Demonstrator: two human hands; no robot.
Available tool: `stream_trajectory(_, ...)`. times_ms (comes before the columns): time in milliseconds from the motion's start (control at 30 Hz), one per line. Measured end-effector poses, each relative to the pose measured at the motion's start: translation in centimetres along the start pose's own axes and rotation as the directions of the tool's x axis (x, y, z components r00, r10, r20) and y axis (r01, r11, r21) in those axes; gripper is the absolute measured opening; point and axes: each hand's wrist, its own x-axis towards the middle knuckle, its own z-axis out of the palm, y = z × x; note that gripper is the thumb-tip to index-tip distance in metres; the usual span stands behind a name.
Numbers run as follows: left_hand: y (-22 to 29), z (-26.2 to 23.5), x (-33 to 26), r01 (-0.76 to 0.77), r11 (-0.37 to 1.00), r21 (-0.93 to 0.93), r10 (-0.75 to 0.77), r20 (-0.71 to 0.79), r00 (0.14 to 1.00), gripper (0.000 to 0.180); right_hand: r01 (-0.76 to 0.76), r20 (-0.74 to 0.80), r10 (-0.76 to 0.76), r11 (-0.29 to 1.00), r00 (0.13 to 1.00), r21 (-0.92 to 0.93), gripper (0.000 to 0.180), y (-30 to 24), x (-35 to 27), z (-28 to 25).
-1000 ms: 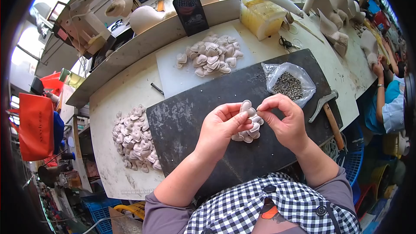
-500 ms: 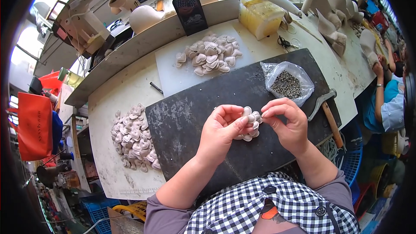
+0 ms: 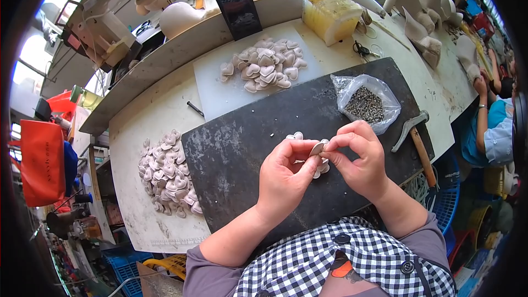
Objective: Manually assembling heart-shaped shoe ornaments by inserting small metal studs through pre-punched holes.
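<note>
Head view shows you one pale heart-shaped piece point(image 3: 317, 148) above the dark board point(image 3: 231, 181), raised between both your hands. With your left hand point(image 3: 287, 171) you pinch it, thumb against index finger, on its left part. The fingers of your right hand point(image 3: 362, 160) are closed tip to tip at its right edge; what is between them is hidden, so I cannot tell if they hold the piece or some small part.

I suppose the piece is very light and a little soft, like padded cloth or leather, so it may bend under strong pressure rather than break. It looks matt, therefore it should not slip much. Best is to take it by the flat faces, close to the rim, and to leave the middle free.

Small group of hearts point(image 3: 320, 170) lies on the board, just below your hands. Farther right stands the clear bag point(image 3: 365, 104) with small metal parts, and near it, on the right, lies the hammer point(image 3: 421, 151).
</note>
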Motion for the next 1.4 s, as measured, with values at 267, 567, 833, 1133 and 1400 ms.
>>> stream_trajectory(267, 0.5, 0.5, -0.6, -0.075, 0.995, 0.058, 0.076, -0.017, 0.997, 0.017, 0.103, 0.003, -0.104, 0.982, 0.995, -0.159, 0.014, -0.9, -0.4, 0.1)
stream_trajectory(567, 0.6, 0.6, -1.0, -0.038, 0.999, -0.033, 0.038, -0.008, 0.999, 0.017, 0.026, -0.061, -0.028, 0.999, 0.998, -0.021, 0.016, -1.6, -0.7, -0.2)
stream_trajectory(833, 0.2, 0.7, -1.3, -0.006, 0.995, -0.104, 0.002, -0.039, 0.999, 0.02, -0.102, -0.009, 0.105, 0.983, 0.994, 0.154, 0.018, -1.6, -0.9, 0.0)
stream_trajectory(1133, -0.4, 0.8, -1.5, -0.054, 0.998, -0.028, 0.053, -0.029, 0.998, 0.017, 0.253, -0.014, -0.27, 0.921, 0.963, -0.297, 0.015, -0.6, -0.7, 0.5)
stream_trajectory(1400, -1.2, 0.9, -3.3, -0.165, 0.965, 0.203, 0.193, -0.125, 0.973, 0.014, 0.027, 0.041, -0.031, 0.995, 0.999, 0.092, 0.022, -0.9, -2.6, 1.3)
